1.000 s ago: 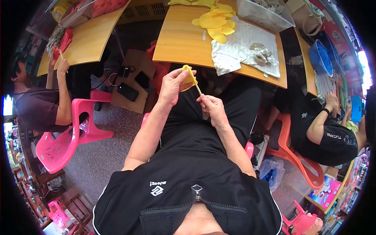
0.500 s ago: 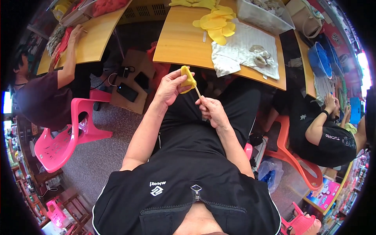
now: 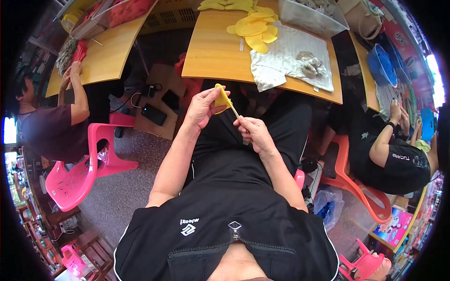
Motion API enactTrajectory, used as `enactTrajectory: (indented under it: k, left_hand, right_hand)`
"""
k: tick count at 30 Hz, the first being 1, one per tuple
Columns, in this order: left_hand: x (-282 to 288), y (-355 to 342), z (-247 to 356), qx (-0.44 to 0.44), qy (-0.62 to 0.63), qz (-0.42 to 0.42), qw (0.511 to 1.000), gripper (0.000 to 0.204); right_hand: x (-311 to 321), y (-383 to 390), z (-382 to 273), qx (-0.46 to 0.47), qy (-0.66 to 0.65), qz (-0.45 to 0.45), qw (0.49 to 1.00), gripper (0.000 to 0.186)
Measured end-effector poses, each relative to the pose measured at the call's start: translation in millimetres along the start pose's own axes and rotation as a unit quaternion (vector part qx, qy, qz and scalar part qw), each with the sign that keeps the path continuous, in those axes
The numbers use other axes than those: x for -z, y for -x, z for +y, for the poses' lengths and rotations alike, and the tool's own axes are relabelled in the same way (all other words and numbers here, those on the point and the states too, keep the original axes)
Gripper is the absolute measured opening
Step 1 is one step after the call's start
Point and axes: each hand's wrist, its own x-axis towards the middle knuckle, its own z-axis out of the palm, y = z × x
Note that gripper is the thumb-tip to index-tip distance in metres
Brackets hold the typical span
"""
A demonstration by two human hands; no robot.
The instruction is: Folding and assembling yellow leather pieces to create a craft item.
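Observation:
Above my lap, my left hand (image 3: pixel 202 108) pinches a small yellow fabric piece (image 3: pixel 221 99) between thumb and fingers. A thin light-coloured stick (image 3: pixel 235 111) is in the grip of my right hand (image 3: pixel 255 132), slanting up to the left. Its far tip meets the yellow piece; whether it goes inside cannot be made out. On the wooden table (image 3: pixel 211 51) ahead lie several similar flat yellow pieces (image 3: pixel 255 29). To their right is a white cloth (image 3: pixel 290 58) with a small clear bag (image 3: pixel 309 64) on it.
A clear plastic bin (image 3: pixel 314 16) stands at the table's far right. A co-worker (image 3: pixel 56 117) sits left by a pink chair (image 3: pixel 89 164), another (image 3: pixel 393 154) right by an orange chair (image 3: pixel 356 182). Phones lie on a cardboard box (image 3: pixel 157 100). Blue basins (image 3: pixel 384 65) stand at right.
The yellow piece has turned and looks narrower, its top slightly lower. My hands stay nearly in place. The co-worker on the left has brought a hand back to the red fabric.

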Motion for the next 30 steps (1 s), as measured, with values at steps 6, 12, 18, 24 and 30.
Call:
enactTrajectory:
  k: [6,12,18,24,30]
  left_hand:
    - [0,-3,5,-0.002,0.013,-0.001,1.000,0.029]
    - [6,-4,14,0.032,0.062,-0.026,0.997,0.030]
    - [-4,-7,3,0.013,0.123,0.025,0.992,0.033]
    - [-21,-6,3,-0.048,0.147,0.031,0.987,0.029]
    - [-20,-4,6,-0.061,0.069,0.034,0.995,0.029]
  right_hand:
    - [0,0,0,-0.036,-0.089,-0.043,0.994,0.028]
    - [-3,0,0,-0.013,0.025,0.003,1.000,0.029]
    - [-4,-1,7,0.034,0.008,0.024,0.999,0.030]
    - [-7,-1,10,0.030,-0.085,0.001,0.996,0.030]
    - [1,-2,5,0.022,-0.028,-0.001,0.999,0.031]
